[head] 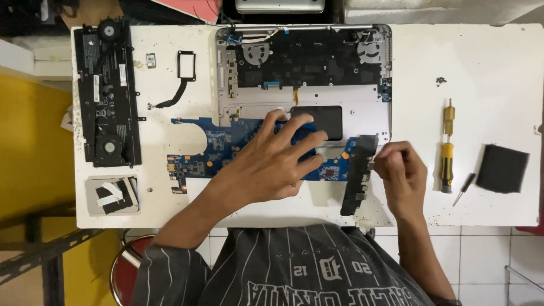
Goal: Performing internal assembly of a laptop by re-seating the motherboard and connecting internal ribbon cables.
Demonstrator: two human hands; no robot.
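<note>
1. Desk [487, 51]: white top, seen from above; the person sits at its near edge.
2. Laptop base [362, 102]: silver shell, opened, at the far edge near the middle; dark keyboard underside and two fans visible, black touchpad panel at its near side.
3. Battery unit [107, 93]: long black block along the left edge, running far to near.
4. Blue circuit board [198, 161]: lies flat at the middle of the desk, overlapping the near edge of the laptop base.
5. Left hand [269, 161]: fingers spread wide, palm down, pressing on the blue circuit board; grips nothing.
6. Right hand [399, 170]: fingers curled in, pinched at the upper end of the black component [357, 175], a narrow dark strip at the right end of the board, toward the near edge.
7. Grey tray [111, 195]: near-left corner, holds a dark part with white tape.
8. Black foam pad [502, 168]: right edge.
9. Yellow screwdriver [447, 150]: right side, just left of the pad; a small black driver [463, 188] just beside it.
10. Screws [441, 81]: small cluster, far right area.
</note>
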